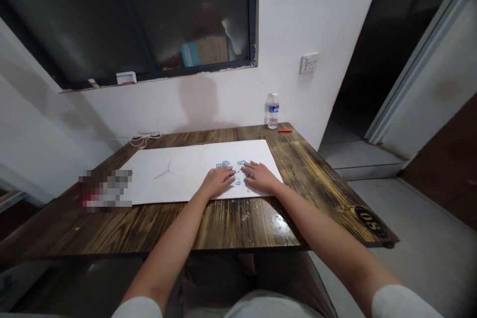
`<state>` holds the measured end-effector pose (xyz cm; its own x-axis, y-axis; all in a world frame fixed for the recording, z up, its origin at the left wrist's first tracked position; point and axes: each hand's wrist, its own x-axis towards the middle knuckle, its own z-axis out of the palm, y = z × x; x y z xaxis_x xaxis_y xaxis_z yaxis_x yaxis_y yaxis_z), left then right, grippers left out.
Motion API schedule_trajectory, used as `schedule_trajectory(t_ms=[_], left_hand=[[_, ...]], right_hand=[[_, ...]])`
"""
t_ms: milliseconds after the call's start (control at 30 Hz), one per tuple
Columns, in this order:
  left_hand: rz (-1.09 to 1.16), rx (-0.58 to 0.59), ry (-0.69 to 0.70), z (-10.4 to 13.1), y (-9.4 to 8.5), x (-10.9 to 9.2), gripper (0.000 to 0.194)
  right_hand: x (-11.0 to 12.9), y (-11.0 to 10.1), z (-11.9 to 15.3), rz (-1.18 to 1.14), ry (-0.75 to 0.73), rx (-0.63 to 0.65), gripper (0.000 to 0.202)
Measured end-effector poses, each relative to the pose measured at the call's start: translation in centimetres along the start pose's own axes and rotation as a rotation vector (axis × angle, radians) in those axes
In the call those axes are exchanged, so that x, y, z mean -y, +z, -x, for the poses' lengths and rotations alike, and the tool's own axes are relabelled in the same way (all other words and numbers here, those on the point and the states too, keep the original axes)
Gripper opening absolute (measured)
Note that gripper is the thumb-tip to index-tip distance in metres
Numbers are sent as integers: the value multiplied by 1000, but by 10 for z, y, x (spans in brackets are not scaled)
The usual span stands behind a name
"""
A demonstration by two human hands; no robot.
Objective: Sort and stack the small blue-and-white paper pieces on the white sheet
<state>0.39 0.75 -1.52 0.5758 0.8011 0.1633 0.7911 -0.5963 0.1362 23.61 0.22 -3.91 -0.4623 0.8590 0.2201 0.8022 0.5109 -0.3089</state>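
A long white board (190,171) lies flat on a dark wooden table. Palm down near its right end rests my left hand (218,181), fingers stretched out and nothing gripped. My right hand (258,177) lies flat opposite it, fingers also extended and slightly apart. Between and just beyond the fingertips are several small blue-and-white patterned pieces (223,164); whether they are loose scraps or marks on the board I cannot tell. Some are partly covered by the fingers. Thin dark lines forming a Y shape (168,170) show on the left half of the board.
A clear bottle (273,112) stands at the table's back right, with a red pen-like stick (285,131) beside it. A pale coiled cable (145,138) lies at the back left. A blurred-out item (106,189) sits at the board's left end. The wooden table (316,198) meets the wall.
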Motion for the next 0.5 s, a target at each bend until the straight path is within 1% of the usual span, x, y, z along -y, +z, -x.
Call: schedule_trajectory(t_ms=[133,200,267,333,400,433,500], left_hand=[[-31,-122,-50,0,-2,1,38],[-35,-169,-77,0,-3,1,36],[-20,-188,-68,0,-4,2,35],[-2,-151,-5,1,-4,3,37],[-9,-73,52,1,-4,3,40],[-20,-37,57,1,-3,3,41],[-45,-1,12,2,-2,5,43]], right_hand=[[1,-3,-1,18,66,-50,47],[0,-3,-2,18,68,-77,45],[-2,-3,-2,8,47,-90,46],[-3,-2,-2,-5,6,-80,47],[-4,-1,-2,-11,-36,-51,49],[-4,-1,-2,-12,-51,-36,50],[-4,-1,-1,-10,-60,-19,47]])
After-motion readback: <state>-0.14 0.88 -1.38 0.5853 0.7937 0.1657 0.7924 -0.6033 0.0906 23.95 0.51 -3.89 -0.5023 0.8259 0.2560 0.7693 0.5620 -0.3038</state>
